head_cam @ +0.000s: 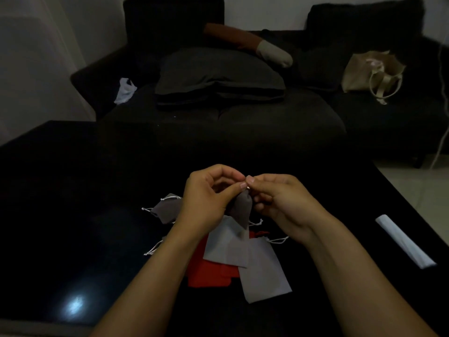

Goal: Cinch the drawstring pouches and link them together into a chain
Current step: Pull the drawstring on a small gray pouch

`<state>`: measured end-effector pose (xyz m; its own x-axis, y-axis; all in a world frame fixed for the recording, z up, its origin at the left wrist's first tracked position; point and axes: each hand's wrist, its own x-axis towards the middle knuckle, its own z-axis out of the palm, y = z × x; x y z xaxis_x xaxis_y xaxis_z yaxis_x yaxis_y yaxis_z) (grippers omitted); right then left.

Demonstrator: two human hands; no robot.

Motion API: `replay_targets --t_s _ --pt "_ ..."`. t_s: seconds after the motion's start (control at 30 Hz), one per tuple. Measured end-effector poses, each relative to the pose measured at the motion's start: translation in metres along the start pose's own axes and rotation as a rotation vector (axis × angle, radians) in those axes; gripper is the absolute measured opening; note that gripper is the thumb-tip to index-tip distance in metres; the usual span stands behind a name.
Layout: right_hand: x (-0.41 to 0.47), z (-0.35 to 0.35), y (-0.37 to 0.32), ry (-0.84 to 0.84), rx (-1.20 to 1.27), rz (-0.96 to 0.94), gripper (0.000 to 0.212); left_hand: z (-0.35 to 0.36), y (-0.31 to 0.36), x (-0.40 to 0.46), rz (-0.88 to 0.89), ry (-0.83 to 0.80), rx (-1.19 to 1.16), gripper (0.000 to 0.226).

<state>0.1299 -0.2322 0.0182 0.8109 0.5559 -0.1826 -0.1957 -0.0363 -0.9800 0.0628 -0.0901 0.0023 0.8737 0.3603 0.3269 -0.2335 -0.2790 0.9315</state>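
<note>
So on the far left of the glossy black table there's a dark gray pouch lying flat, white cords poking out. Left hand hovers above it, fingers curled, thumb and fingertip pinching the top of a small dark gray pouch held up in the air. Under the hands sit a red pouch with two light gray pouches overlapping it. Right hand pinches the same held pouch's top too, fingertips nearly touching the left's. Can't make out the cord itself there. Over right, a white folded strip lies near the table edge.
</note>
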Motion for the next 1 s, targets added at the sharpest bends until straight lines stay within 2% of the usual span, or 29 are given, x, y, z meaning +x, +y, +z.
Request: replay_targets --t_s 0.27,0.37,0.43,0.53,0.67,0.73,0.83,1.0 --pt "0.003 -0.003 0.000 -0.030 0.373 0.234 0.006 -0.003 0.006 -0.001 0.058 -0.092 0.030 0.020" --pt "0.001 -0.002 0.002 -0.053 0.490 0.321 0.022 -0.005 0.004 -0.001 0.133 -0.129 0.135 0.024" --pt "0.002 0.000 0.002 -0.046 0.571 0.357 0.025 -0.003 0.001 -0.002 0.200 -0.106 0.200 0.024" --pt "0.002 0.002 0.002 -0.021 0.661 0.387 0.018 0.002 -0.002 -0.002 0.253 -0.022 0.218 0.017" --pt "0.003 0.006 0.001 -0.024 0.749 0.348 0.024 0.013 0.000 -0.003 0.038 0.094 0.009 0.013" --pt "0.003 0.009 0.001 -0.028 0.767 0.317 0.019 0.016 0.001 -0.001 -0.053 0.144 -0.082 0.010" --pt "0.004 0.011 0.002 -0.017 0.733 0.264 0.003 0.017 0.000 0.000 -0.114 0.206 -0.114 0.012" --pt "0.006 0.019 0.003 0.114 0.584 0.108 0.015 0.018 0.003 -0.001 -0.140 0.320 -0.174 0.014"
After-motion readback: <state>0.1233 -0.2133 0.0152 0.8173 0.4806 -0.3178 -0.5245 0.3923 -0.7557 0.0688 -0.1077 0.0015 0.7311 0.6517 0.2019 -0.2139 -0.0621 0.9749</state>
